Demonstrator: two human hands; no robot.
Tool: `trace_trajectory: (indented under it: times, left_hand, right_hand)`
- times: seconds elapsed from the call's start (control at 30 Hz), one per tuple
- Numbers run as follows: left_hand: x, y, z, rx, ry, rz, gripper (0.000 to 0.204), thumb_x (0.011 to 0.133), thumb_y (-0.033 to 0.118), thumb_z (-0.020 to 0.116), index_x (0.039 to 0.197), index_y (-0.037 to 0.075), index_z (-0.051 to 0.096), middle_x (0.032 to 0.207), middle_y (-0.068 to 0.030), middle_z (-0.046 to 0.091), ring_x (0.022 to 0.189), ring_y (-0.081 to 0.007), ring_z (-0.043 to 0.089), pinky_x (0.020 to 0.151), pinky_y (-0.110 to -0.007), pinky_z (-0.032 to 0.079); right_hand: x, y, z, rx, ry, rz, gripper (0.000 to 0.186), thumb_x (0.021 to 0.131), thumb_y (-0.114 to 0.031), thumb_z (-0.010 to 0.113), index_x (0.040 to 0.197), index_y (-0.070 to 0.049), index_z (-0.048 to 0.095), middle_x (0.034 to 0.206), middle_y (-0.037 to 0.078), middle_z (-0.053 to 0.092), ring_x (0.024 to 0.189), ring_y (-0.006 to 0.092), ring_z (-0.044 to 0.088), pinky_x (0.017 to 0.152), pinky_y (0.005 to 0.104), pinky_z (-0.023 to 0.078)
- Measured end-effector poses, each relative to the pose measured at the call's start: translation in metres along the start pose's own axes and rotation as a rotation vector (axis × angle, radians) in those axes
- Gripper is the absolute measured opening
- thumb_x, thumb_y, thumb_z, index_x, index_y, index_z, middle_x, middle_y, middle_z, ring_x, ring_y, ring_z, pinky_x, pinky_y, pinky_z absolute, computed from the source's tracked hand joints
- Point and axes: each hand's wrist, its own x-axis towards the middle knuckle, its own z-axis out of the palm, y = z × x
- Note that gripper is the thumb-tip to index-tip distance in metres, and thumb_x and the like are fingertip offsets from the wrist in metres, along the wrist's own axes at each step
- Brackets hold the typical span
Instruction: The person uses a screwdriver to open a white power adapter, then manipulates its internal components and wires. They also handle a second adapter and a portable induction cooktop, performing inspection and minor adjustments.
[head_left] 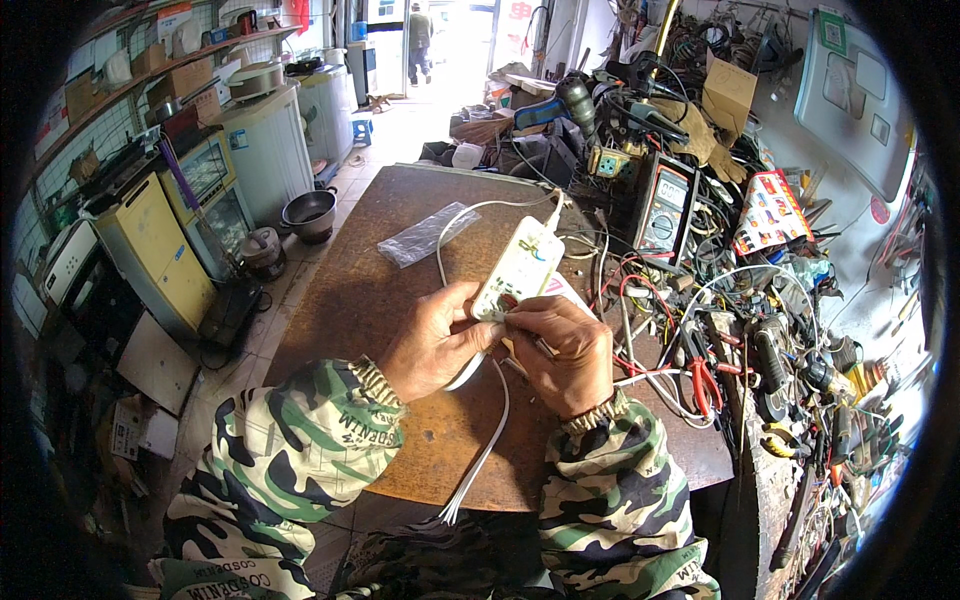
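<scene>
My left hand (430, 345) grips the lower left end of a white power strip (530, 250), held tilted over the brown table. My right hand (560, 355) is closed in a pinch at the strip's lower end; whatever is between those fingertips is too small to make out. A white cord (439, 246) loops from the top of the strip, and a loose white cable (498, 425) hangs across the table to frayed ends at the front. A clear plastic bag (420, 235) lies left of the strip. A white-and-pink item (571, 303) lies partly hidden behind the right hand.
The brown table (335, 280) has a multimeter (658, 215), red-handled pliers (703, 385) and tangled tools (775, 390) along its right. Left are appliances (185, 265) and a black pan (309, 215) on the floor. A person (419, 40) stands in the bright doorway.
</scene>
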Motion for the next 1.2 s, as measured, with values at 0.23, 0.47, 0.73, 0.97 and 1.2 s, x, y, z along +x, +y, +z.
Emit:
trace_trajectory:
  times: [0.23,0.47,0.73,0.97,1.2]
  left_hand:
    - [-0.002,0.002,0.000,-0.028,0.028,0.000,0.041,0.099,0.014,0.064,0.132,-0.006,0.050,0.111,-0.0099,0.067,0.098,-0.0132,0.065,0.085,-0.029,0.055]
    - [-0.003,0.008,0.000,-0.114,-0.007,-0.085,0.051,0.098,0.027,0.067,0.136,-0.004,0.050,0.117,-0.0073,0.065,0.106,-0.0122,0.062,0.091,-0.027,0.051]
    - [-0.004,0.012,-0.003,-0.104,0.056,-0.176,0.045,0.098,0.016,0.064,0.136,-0.003,0.050,0.119,-0.0075,0.065,0.105,-0.0120,0.062,0.091,-0.027,0.051]
    - [-0.002,0.026,-0.004,-0.088,0.035,-0.207,0.036,0.097,0.023,0.065,0.123,-0.001,0.058,0.104,-0.0056,0.068,0.093,-0.0094,0.065,0.079,-0.023,0.053]
    - [-0.001,0.026,-0.005,-0.120,0.080,-0.268,0.034,0.096,0.026,0.065,0.117,0.000,0.060,0.101,-0.0084,0.069,0.085,-0.0136,0.069,0.074,-0.025,0.054]
  right_hand:
    - [0.001,-0.001,0.004,0.010,0.014,-0.031,0.017,0.077,0.003,0.075,0.093,-0.002,0.074,0.093,0.012,0.071,0.083,0.0287,0.072,0.074,0.0345,0.056]
    - [0.001,-0.015,0.002,0.060,0.000,0.100,0.038,0.077,0.002,0.074,0.114,-0.001,0.065,0.096,0.016,0.071,0.088,0.0308,0.072,0.075,0.0363,0.057]
    - [-0.001,-0.006,0.003,-0.027,-0.016,-0.005,0.042,0.077,0.002,0.074,0.118,0.000,0.062,0.099,0.020,0.070,0.091,0.0328,0.072,0.077,0.0382,0.057]
    - [-0.001,0.004,0.002,0.158,0.108,0.166,0.029,0.083,0.002,0.070,0.112,0.002,0.065,0.096,0.016,0.071,0.088,0.0227,0.072,0.079,0.0325,0.055]
    - [0.011,0.024,-0.015,0.345,0.338,0.464,0.018,0.088,0.004,0.063,0.105,0.007,0.064,0.091,0.011,0.071,0.075,0.0125,0.066,0.068,0.0265,0.053]
